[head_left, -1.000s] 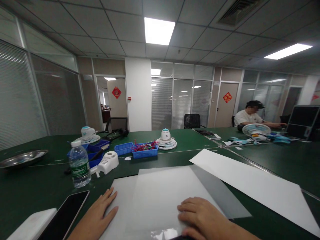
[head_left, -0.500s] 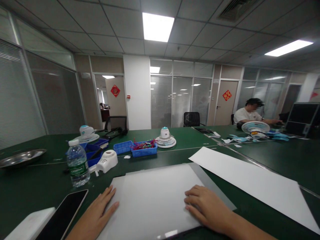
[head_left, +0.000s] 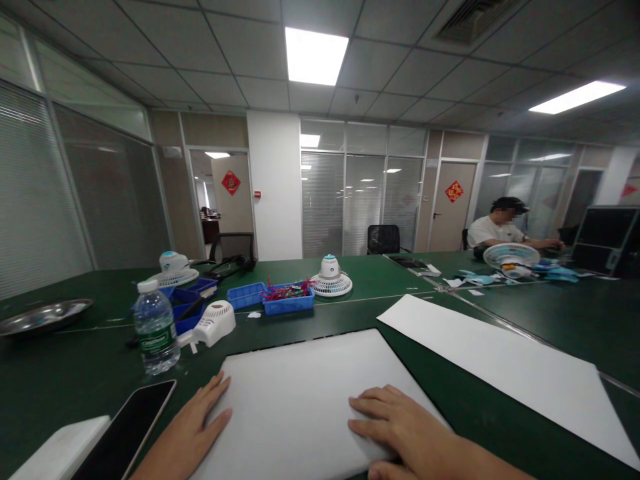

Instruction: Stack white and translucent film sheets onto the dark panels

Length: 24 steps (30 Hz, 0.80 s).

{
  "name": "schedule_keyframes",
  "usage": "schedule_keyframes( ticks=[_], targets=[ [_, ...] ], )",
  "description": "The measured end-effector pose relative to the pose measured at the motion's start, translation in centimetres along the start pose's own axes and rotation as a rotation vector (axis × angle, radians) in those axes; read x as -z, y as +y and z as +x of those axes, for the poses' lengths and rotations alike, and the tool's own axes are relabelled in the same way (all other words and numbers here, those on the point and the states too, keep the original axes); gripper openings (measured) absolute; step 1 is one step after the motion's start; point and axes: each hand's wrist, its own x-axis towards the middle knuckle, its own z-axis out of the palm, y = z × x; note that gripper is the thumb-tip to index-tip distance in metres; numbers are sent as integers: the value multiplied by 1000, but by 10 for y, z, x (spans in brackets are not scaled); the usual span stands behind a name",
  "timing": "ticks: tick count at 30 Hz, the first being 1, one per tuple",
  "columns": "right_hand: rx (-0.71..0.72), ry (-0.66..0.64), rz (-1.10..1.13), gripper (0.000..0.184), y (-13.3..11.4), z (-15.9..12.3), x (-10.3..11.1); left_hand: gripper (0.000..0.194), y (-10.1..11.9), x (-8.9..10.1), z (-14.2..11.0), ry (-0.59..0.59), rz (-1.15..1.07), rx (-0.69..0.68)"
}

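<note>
Resting on the white panel (head_left: pixel 295 400): 2 bare hands. Panel lies flat on the green table (head_left: pixel 355 313), right in front of the wearer, dark edging along its far and right sides. Left hand (head_left: pixel 194 420) sits at the panel's left edge, open, fingers extended, thumb spread, gripping nothing. Right hand (head_left: pixel 395 423) sits palm down on the panel's right part, open, fingers loosely extended; can't tell if its thumb touches the near edge.

Left of the panel: dark phone (head_left: pixel 127 427), white block (head_left: pixel 65 450) just beside it, and, farther up, a bottle (head_left: pixel 155 337) with a green label, upright. Beyond the panel's far left corner: white plastic housing (head_left: pixel 216 323). Straight beyond the panel: 1 blue tray (head_left: pixel 290 307) heaped with reddish wires (head_left: pixel 287 291), another blue tray (head_left: pixel 244 298) to its left, white fan unit (head_left: pixel 330 277) to its right. Right of the panel, apart from it: long white sheet (head_left: pixel 505 373). Well beyond the panel, far right: 1 seated person (head_left: pixel 493 231).
</note>
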Motion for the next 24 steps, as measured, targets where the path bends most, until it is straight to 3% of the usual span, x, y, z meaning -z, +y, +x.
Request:
schedule_keyframes(
  ticks=[11,24],
  targets=[
    [-38,-75,25,74,-5,0,3,62,-4,-4,2,0,-14,-17],
    [4,-2,16,71,0,-2,-1,58,-2,-1,1,19,-18,-8]
  ],
)
